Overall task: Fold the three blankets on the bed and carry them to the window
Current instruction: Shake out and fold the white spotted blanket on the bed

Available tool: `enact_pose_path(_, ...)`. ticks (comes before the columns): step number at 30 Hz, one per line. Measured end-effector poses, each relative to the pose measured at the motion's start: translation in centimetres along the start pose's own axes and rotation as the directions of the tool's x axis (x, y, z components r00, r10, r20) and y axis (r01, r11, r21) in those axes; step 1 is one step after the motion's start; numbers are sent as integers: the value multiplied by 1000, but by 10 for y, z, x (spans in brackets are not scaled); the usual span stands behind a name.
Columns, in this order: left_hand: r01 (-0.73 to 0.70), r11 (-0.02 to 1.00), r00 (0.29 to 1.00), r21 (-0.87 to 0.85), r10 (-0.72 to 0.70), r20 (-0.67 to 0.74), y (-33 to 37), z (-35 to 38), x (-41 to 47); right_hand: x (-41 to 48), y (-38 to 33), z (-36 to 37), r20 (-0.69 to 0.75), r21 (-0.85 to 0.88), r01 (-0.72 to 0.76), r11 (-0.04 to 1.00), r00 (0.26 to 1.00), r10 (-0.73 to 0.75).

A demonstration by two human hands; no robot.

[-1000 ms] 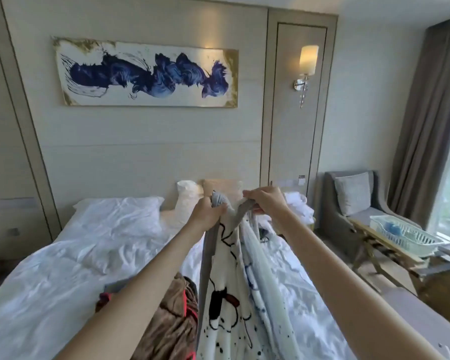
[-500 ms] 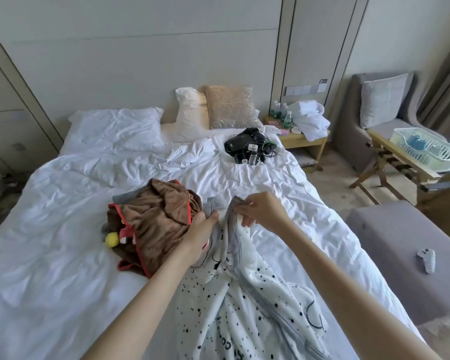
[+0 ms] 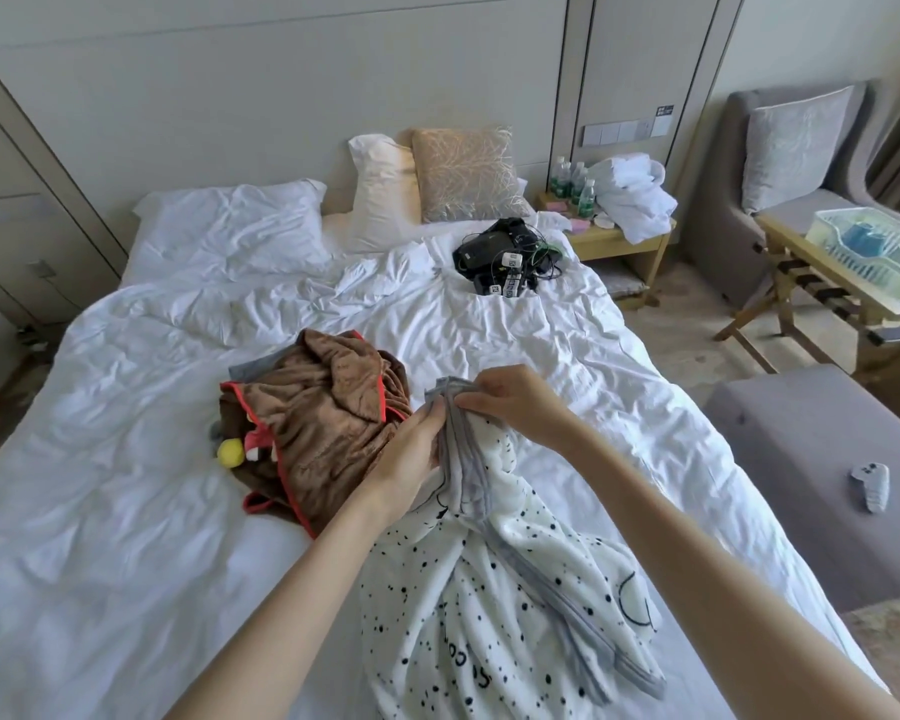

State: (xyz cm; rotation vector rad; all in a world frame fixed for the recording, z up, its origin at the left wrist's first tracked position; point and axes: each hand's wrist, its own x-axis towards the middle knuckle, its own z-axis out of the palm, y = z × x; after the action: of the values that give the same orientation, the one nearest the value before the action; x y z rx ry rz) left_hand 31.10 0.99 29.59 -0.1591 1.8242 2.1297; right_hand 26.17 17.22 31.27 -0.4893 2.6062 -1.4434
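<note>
A white blanket (image 3: 494, 605) with black dots and a grey trim lies bunched on the near part of the bed (image 3: 126, 459). My left hand (image 3: 411, 449) and my right hand (image 3: 515, 402) both grip its grey top edge, close together, just above the bed. A crumpled brown blanket (image 3: 323, 423) with red trim lies right beside my left hand, with a yellow ball (image 3: 230, 452) at its left edge. A bit of grey cloth (image 3: 250, 367) peeks out from under the brown one; what it is cannot be told.
Black gear with cables (image 3: 505, 262) lies far on the bed, pillows (image 3: 230, 226) behind it. A nightstand (image 3: 619, 236) carries bottles and towels. To the right stand a grey bench (image 3: 811, 459) with a controller (image 3: 873, 485), a folding rack with a basket (image 3: 874, 252), and an armchair (image 3: 780, 163).
My hands came down from head height to just above the bed with the dotted blanket's edge, and the view tilted down. Over the last half second they barely moved.
</note>
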Motion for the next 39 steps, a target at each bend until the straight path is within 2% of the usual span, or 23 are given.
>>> enact_pose_path(2,-37,999,998,27,36,48,3,2,-3,2,-1,1,-29,18,-13,1000,999,13)
enact_pose_path(5,-207,954,978,217,200,52,9,-1,-4,5,-5,-1,-17,67,-43,997,999,44)
enact_pose_path(8,-272,897,959,348,283,20,19,-9,-2,4,-6,-7,85,243,-67,968,995,48)
enact_pose_path(10,-283,829,935,483,351,-55,27,-17,2,4,-1,-10,178,289,-70,955,984,18)
enact_pose_path(13,-279,762,878,584,448,-165,44,-32,10,6,8,-4,263,80,-52,995,964,29)
enact_pose_path(15,-275,768,832,579,492,-257,64,-39,15,8,20,2,263,-108,-34,994,963,61)
enact_pose_path(17,-281,783,784,555,520,-338,86,-47,19,7,35,4,228,-226,-71,972,966,124)
enact_pose_path(20,-328,788,711,520,569,-413,119,-63,23,2,56,-2,195,-336,-147,930,956,222)
enact_pose_path(26,-420,816,660,397,575,-484,169,-73,15,-15,77,-28,170,-428,-270,862,913,371)
enact_pose_path(29,-445,819,732,362,565,-381,186,-66,6,-11,64,-32,189,-356,-259,898,921,341)
enact_pose_path(32,-418,770,816,481,551,-173,196,-48,-2,4,25,-30,205,-187,-197,962,950,234)
enact_pose_path(35,-437,687,830,581,556,-34,202,-32,-9,13,-22,-26,235,83,-146,986,964,123)
enact_pose_path(39,-446,546,861,709,477,174,203,-22,-15,16,-76,-35,201,348,-8,937,977,-67)
